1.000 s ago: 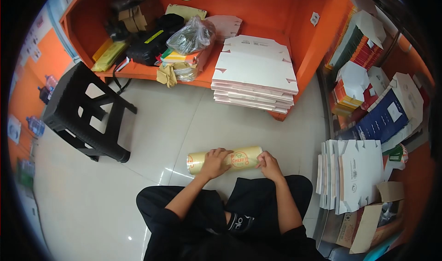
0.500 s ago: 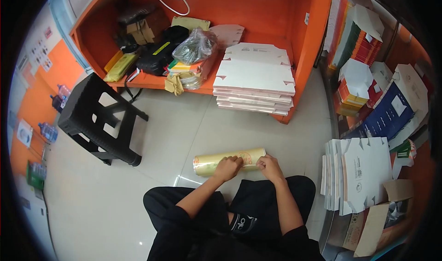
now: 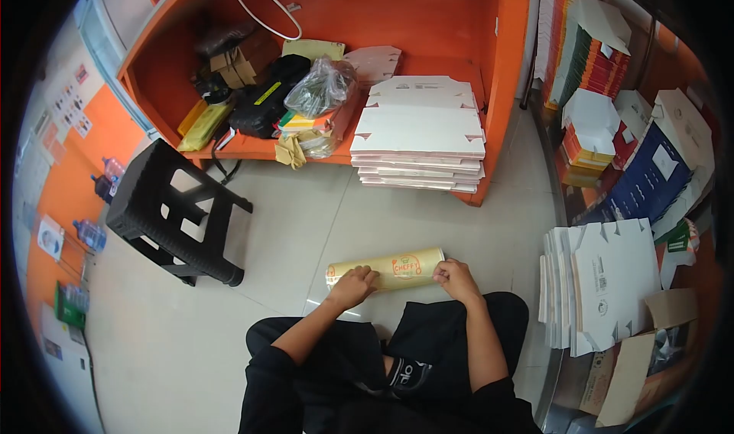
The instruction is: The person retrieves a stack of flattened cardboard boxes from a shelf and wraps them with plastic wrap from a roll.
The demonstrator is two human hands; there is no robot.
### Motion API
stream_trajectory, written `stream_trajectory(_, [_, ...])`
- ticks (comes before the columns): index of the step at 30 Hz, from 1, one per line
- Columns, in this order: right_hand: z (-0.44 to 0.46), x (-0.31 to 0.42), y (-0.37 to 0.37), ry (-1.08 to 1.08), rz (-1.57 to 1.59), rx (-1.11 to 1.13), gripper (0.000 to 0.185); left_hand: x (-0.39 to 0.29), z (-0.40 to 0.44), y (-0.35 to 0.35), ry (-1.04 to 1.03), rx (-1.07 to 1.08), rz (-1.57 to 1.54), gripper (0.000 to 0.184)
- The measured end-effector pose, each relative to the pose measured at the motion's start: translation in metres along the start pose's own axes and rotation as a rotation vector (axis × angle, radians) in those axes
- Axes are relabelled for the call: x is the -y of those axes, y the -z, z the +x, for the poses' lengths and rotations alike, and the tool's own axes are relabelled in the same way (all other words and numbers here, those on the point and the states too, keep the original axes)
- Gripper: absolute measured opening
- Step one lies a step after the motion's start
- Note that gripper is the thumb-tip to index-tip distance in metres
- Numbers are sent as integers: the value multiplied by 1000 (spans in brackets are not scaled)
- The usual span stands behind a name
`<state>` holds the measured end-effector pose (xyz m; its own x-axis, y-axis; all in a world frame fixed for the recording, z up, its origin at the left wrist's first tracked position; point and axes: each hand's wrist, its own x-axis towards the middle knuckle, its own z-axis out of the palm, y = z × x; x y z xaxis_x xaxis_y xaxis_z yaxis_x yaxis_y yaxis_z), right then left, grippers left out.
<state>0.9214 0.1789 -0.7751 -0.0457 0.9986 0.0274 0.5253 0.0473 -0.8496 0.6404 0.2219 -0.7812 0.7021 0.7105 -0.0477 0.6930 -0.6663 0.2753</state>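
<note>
A pale yellow roll of printed plastic film (image 3: 405, 268) lies on the tiled floor in front of my crossed legs, with red "CHEFFY" lettering facing up. My left hand (image 3: 356, 284) rests on its left half, fingers curled and pressed against the surface. At the right end of the roll, my right hand (image 3: 457, 279) is closed, fingertips pinched at the film's edge. What exactly those fingertips grip is too small to make out.
A black plastic stool (image 3: 180, 212) stands to the left. Ahead, an orange shelf unit (image 3: 501, 90) holds bags and a stack of flat white cartons (image 3: 417, 117). More flat cartons (image 3: 608, 285) and an opened brown box (image 3: 627, 377) are close on my right.
My left hand has slid left along the roll, uncovering the red lettering. The right hand stays at the right end, and the roll has turned slightly.
</note>
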Motion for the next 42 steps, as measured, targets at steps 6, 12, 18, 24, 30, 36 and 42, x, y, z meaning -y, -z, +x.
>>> stream_trajectory(6, [0, 8, 5, -31, 20, 37, 5, 6, -7, 6, -20, -167, 159, 39])
stream_trajectory(12, [0, 0, 6, -13, 62, 42, 6, 5, 11, -3, -64, -276, 56, 29])
stream_trajectory(18, [1, -2, 7, 7, 61, 26, 6, 11, 4, -15, -91, -227, 133, 20])
stream_trajectory(24, [2, -9, 7, 36, 56, 18, 7, 25, -12, -12, -94, -151, 35, 18])
stream_trajectory(30, [4, -8, 9, 25, 54, 10, 7, 36, -25, 0, -167, -102, 189, 17])
stream_trajectory(36, [3, -2, 13, -58, 97, 41, 6, 36, -31, 0, -43, -28, 52, 12])
stream_trajectory(42, [4, -5, 10, -52, 144, 36, 7, 38, -36, 4, -184, -163, 88, 13])
